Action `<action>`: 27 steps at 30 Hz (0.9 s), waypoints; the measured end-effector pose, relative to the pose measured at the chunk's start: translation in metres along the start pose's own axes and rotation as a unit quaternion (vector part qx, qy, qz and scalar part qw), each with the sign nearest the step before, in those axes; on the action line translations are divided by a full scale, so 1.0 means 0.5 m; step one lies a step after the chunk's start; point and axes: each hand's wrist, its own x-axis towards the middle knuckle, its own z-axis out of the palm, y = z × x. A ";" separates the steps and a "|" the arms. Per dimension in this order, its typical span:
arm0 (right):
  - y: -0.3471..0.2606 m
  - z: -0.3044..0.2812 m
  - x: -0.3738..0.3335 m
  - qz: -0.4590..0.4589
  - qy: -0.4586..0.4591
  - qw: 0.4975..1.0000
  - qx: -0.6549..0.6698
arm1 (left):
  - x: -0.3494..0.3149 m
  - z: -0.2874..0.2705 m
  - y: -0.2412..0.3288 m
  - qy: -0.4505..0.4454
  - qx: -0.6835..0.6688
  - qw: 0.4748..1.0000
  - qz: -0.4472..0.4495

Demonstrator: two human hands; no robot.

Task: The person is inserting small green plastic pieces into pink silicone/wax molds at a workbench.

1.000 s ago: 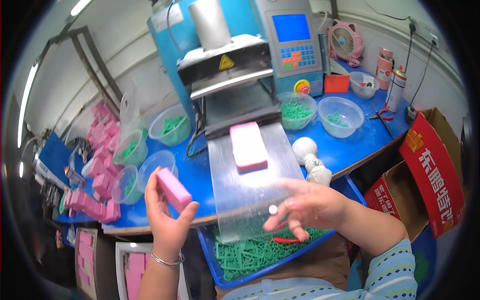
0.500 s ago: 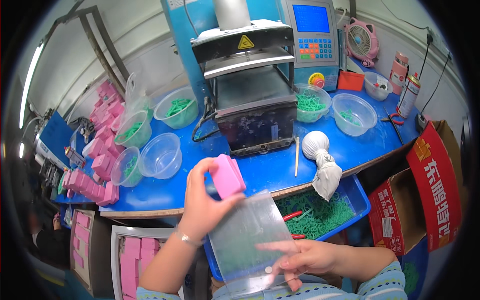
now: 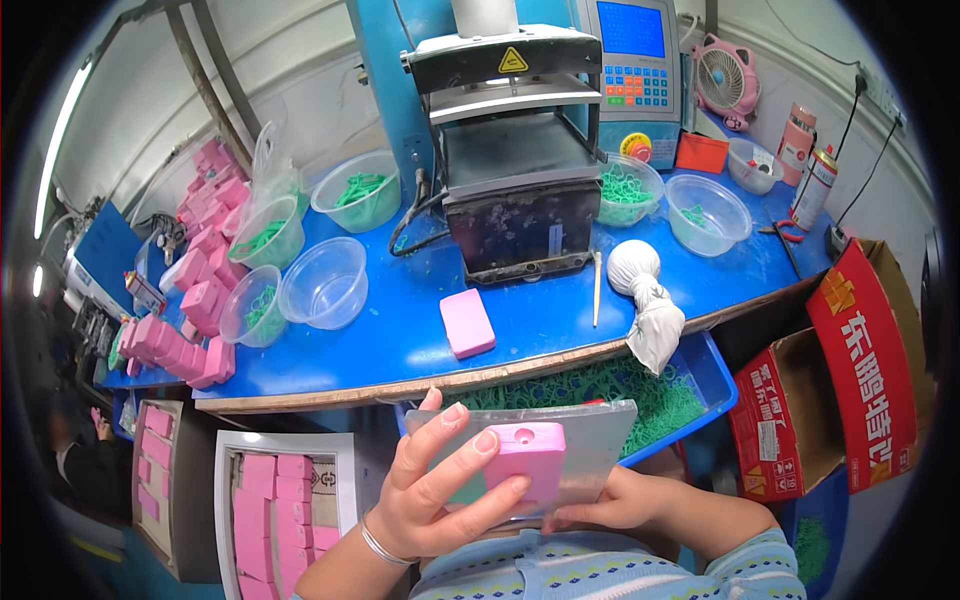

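Note:
My left hand [image 3: 440, 490] grips a pink rectangular block [image 3: 525, 465] with a round hole in its end face. That block is pressed against a clear plastic sheet [image 3: 590, 455], held tilted in front of my body. At the sheet's lower right side my right hand [image 3: 620, 500] holds its edge, with some fingers hidden behind it. Another pink block [image 3: 467, 323] lies flat on the blue table [image 3: 400, 360] near its front edge. Below that edge, a blue tray [image 3: 722, 390] of green rubbery strips is partly covered by the sheet.
A heated-looking press [image 3: 520, 200] stands at the table's back. Tubs, one being a clear tub [image 3: 323, 283], sit on both sides. A white cloth bundle [image 3: 645, 290] lies beside a thin stick [image 3: 597, 290]. Pink blocks [image 3: 205, 300] are stacked left; a red carton [image 3: 790, 420] stands right.
My left hand has come down from the table edge to the sheet with a pink block. One pink block now lies on the table. The sheet has tilted up, and my right hand has closed on it.

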 end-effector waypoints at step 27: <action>-0.332 -0.019 0.033 -0.092 0.056 0.975 0.195 | 0.043 0.100 -0.217 -0.175 0.033 0.929 -0.324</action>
